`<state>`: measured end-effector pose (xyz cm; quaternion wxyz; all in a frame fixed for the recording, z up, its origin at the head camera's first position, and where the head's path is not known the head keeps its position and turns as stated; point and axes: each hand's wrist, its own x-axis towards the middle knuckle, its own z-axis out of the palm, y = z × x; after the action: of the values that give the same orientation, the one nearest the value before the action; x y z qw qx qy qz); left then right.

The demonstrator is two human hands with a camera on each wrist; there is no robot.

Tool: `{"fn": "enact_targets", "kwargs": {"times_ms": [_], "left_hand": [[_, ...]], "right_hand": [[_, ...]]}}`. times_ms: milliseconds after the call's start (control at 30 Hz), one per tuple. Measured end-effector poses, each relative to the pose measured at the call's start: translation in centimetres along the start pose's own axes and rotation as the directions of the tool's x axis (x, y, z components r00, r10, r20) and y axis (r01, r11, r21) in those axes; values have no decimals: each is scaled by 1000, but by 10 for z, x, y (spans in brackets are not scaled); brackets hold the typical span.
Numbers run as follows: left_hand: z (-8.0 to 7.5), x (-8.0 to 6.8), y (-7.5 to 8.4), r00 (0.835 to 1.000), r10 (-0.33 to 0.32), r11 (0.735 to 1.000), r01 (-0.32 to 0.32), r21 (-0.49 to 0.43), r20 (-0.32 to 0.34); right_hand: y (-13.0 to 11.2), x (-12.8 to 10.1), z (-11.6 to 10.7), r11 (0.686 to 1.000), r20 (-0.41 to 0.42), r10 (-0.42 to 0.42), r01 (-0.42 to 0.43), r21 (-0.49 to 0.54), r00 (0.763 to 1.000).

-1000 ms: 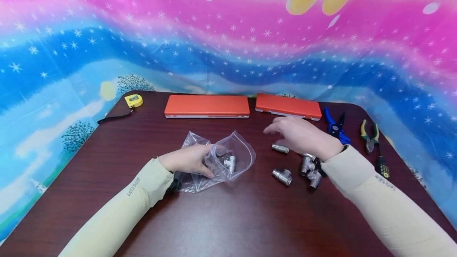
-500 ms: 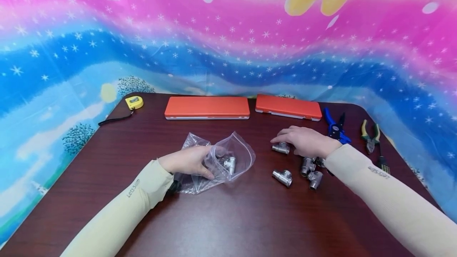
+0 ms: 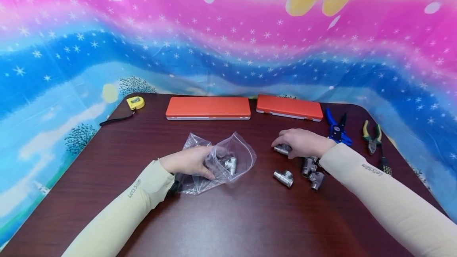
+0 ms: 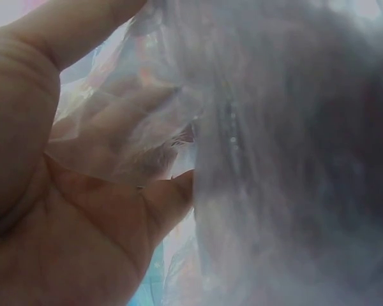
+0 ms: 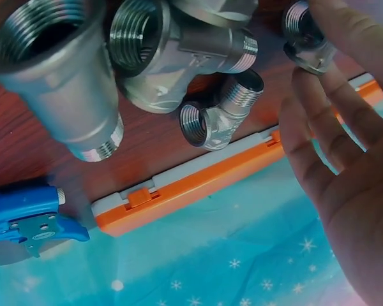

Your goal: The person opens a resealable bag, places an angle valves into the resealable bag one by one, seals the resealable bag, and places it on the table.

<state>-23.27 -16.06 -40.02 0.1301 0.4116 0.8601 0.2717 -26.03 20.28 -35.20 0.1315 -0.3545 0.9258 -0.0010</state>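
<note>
My left hand [image 3: 189, 160] grips a clear zip plastic bag [image 3: 244, 152], its mouth spread wide toward the right. Inside the bag lies a silver threaded tee fitting [image 3: 231, 165]. Film of the bag [image 4: 274, 159] fills much of the left wrist view, with fingers behind it. To the right, my right hand [image 3: 303, 142] pinches a metal pipe fitting [image 5: 309, 48] between thumb and fingers, low over the table. Another tee fitting [image 3: 284, 178] lies nearer the front. More fittings [image 3: 316, 180] cluster under the right wrist.
Two orange cases [image 3: 208, 108] lie along the back of the table. Blue-handled pruning shears [image 3: 336, 130], pliers [image 3: 372, 140] and a screwdriver [image 3: 385, 167] lie at the right. A yellow tape measure [image 3: 135, 103] with a black strap sits at the back left.
My right hand has come down onto the rear loose fitting and its fingers have closed around it. The left hand and the bag have stayed in place.
</note>
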Motion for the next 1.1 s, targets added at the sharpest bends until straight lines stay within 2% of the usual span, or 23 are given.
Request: {"fn": "enact_targets", "kwargs": {"times_ms": [133, 267, 400, 500, 667, 800, 933, 1100], "left_hand": [[0, 0, 0, 1000, -4, 1000, 4, 0, 0], [1, 0, -1, 1000, -5, 1000, 5, 2, 0], [1, -1, -1, 1000, -5, 1000, 5, 0, 0], [1, -1, -1, 1000, -5, 1000, 5, -3, 0], [1, -2, -2, 1000, -2, 1000, 2, -10, -6], [1, -2, -2, 1000, -2, 1000, 1, -7, -7], [1, -2, -1, 1000, -1, 1000, 1, -15, -6], [1, 0, -1, 1000, 5, 1000, -5, -15, 0]], "right_hand": [[1, 3, 0, 999, 17, 45, -46, 21, 999], [4, 3, 0, 998, -9, 62, -62, 0, 998], [5, -1, -4, 994, -81, 80, -73, 81, 994], [-2, -4, -13, 981, -182, 100, -67, 182, 978], [-35, -6, -32, 965, -373, 111, -11, 261, 921], [-68, -1, -39, 973, -462, 55, 56, 223, 885], [-96, 6, -39, 980, -481, -25, 117, 161, 876], [-117, 17, -32, 987, -449, -60, 120, 108, 892]]}}
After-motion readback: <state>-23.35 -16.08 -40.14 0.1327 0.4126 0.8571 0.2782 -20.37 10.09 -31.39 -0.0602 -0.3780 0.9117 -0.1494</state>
